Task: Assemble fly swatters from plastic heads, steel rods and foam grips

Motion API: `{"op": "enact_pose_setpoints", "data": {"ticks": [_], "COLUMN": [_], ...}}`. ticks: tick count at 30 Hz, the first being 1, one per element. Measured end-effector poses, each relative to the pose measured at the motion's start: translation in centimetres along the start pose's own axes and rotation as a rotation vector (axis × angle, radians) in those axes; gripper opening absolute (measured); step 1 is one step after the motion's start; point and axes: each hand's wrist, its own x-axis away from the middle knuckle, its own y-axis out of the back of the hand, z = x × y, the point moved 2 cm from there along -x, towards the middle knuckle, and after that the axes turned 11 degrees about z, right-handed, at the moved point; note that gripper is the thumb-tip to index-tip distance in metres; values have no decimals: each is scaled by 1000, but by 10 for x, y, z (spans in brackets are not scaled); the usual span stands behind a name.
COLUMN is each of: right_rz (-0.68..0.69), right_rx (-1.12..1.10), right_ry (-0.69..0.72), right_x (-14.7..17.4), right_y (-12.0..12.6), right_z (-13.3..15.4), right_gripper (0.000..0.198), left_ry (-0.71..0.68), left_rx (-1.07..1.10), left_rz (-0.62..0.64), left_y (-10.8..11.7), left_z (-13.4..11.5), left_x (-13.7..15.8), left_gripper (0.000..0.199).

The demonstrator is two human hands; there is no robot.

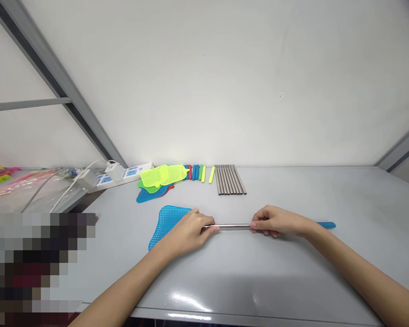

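A fly swatter lies across the table in front of me, with a blue perforated head on the left, a thin metal rod in the middle and a blue handle at the right end. My left hand is closed around the place where head and rod meet, so the joint itself is hidden. Thumb and fingers of my right hand pinch the rod farther right. Behind my right hand and wrist, the stretch of rod toward the handle is covered.
Yellow swatter heads overlap green, blue and red ones at the back. Beside them lie several coloured handles and a row of metal rods. A white power strip with plugged chargers stands back left. Plastic-wrapped items lie farther left.
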Motion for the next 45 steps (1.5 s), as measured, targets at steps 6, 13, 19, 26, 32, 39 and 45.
{"op": "enact_pose_setpoints", "data": {"ticks": [6,13,19,26,32,39,45], "right_rz": [-3,-3,-3,-22,-36,171,299], "right_rx": [3,9,5,23,69,-286,-470], "right_ry": [-2,-6,-5,-3,-9,-10,-100], "right_x": [0,0,0,-1,1,-1,-5], "right_y": [0,0,0,-2,-7,-21,-26], "right_z": [0,0,1,0,5,6,1], "right_gripper": [40,40,39,40,35,28,23], "left_ry": [-5,-13,-9,-33,-75,-124,-149], "left_rx": [10,22,38,27,-18,-116,-170], "left_rz": [0,-12,-7,-16,-59,-127,-111], "left_y": [2,2,3,2,-1,-7,-9], "left_z": [-2,-2,-3,-3,-9,-13,-15], "left_x": [0,0,0,0,3,7,8], "left_gripper": [37,36,35,34,33,30,29]}}
